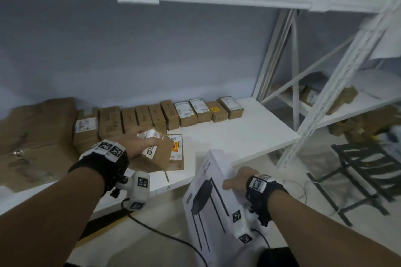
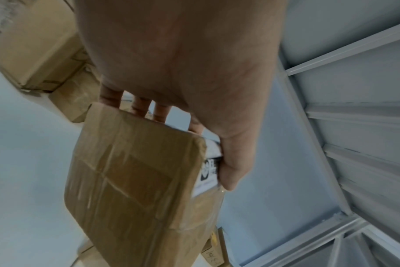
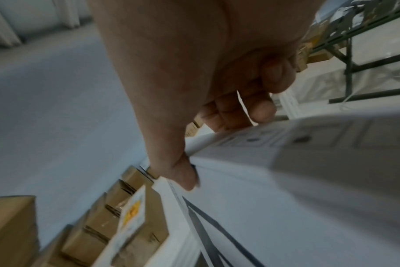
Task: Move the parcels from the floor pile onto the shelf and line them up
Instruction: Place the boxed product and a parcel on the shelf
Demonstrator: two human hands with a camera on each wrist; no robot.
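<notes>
My left hand (image 1: pixel 138 141) grips a small brown taped parcel (image 1: pixel 154 156) with a white label, held just above the white shelf (image 1: pixel 249 136); in the left wrist view the fingers (image 2: pixel 137 108) and thumb wrap the parcel (image 2: pixel 135 180). My right hand (image 1: pixel 236 182) holds a flat white box (image 1: pixel 208 197) printed with a dark product drawing, tilted over the shelf's front edge; the right wrist view shows the thumb (image 3: pixel 185 177) on its face (image 3: pixel 286 207). A row of brown parcels (image 1: pixel 165 115) stands lined up along the back wall.
A flat parcel with a red-and-yellow label (image 1: pixel 176 154) lies on the shelf beside the held parcel. Large brown cartons (image 1: pixel 36 136) fill the shelf's left end. White rack uprights (image 1: pixel 338 91) stand at right, a black wire rack (image 1: pixel 368 171) on the floor beyond. A black cable (image 1: pixel 165 236) trails below.
</notes>
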